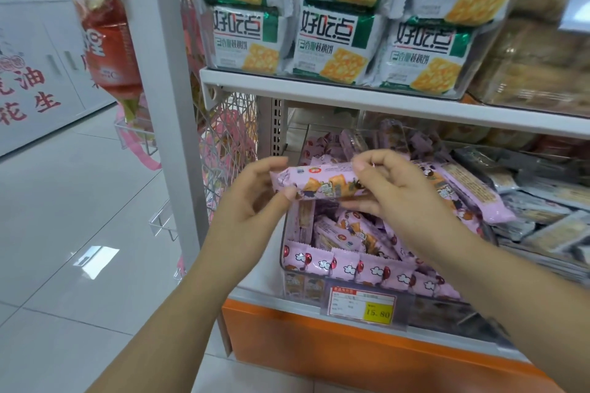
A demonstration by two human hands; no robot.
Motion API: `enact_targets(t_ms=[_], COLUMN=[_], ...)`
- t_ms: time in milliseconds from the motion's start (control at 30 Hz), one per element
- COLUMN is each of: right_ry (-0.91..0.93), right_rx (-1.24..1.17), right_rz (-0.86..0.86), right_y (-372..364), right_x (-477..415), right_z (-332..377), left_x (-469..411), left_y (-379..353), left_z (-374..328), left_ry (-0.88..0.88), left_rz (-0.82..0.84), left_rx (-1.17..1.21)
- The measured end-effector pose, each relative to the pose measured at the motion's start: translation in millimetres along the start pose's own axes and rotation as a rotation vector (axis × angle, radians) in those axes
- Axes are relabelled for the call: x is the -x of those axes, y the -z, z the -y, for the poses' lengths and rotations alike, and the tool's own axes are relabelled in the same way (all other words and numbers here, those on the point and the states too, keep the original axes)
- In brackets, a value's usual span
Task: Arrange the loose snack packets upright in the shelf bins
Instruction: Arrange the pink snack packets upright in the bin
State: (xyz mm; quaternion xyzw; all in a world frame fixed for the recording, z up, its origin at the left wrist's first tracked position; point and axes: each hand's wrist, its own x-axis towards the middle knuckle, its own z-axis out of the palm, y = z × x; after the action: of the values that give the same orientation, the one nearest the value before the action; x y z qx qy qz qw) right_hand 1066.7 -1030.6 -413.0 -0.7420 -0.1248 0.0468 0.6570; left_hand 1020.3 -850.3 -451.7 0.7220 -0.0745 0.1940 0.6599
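— Pink packet, where?
— Held level above the clear bin, lower shelf. Left hand pinches one end, right hand curls fingers round the other.
— Bin contents?
— Pink packets, jumbled.

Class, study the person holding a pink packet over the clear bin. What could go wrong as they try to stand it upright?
1. The left hand and right hand pinch the pink packet near its ends only; it might slip.
2. Loose packets lie criss-crossed in the clear bin, leaving little room; forcing one in could topple the upright front row.
3. Another pink packet lies beside the grey packets and may slide among them.
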Motion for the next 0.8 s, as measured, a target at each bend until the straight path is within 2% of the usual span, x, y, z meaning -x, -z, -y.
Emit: enact_targets(t_ms=[167, 333, 433, 500, 633, 733, 800], right_ry=[-0.068, -0.113, -0.186, -0.175, 0.088, 0.066, 0.058], right_rx=[0.012, -0.272, -0.355, -0.222, 0.483, 0.770, 0.919], right_rz=[0.114, -0.063, -0.007, 0.044, 0.034, 0.263, 0.357], right_y=[-9.4, -12.8, -13.6, -11.8, -1.4, -6.1, -12.4], right_x=[5.8, 1.3, 0.7, 0.6, -11.1, -23.9, -29.9], right_z=[-5.9, -0.3, -0.1, -0.6, 6.8, 5.0, 1.0], left_x=[-0.1, -6.5, -4.2, -2.5, -4.5, -4.4, -3.6], left_y=[-9.1, 4.8, 6.4, 5.4, 16.4, 18.6, 16.2], left_z=[-6.7, -4.3, -3.9, -5.7, -12.7, -14.8, -14.4], left_ry=[-0.003, 0.048, 0.079, 0.073, 0.004, -0.024, -0.029], left_rz=[0.087, 0.071, 0.082, 0.027, -0.123, -0.140, -0.152], left_rx=[0.015, -0.030, 0.037, 0.060, -0.011, -0.016, -0.015])
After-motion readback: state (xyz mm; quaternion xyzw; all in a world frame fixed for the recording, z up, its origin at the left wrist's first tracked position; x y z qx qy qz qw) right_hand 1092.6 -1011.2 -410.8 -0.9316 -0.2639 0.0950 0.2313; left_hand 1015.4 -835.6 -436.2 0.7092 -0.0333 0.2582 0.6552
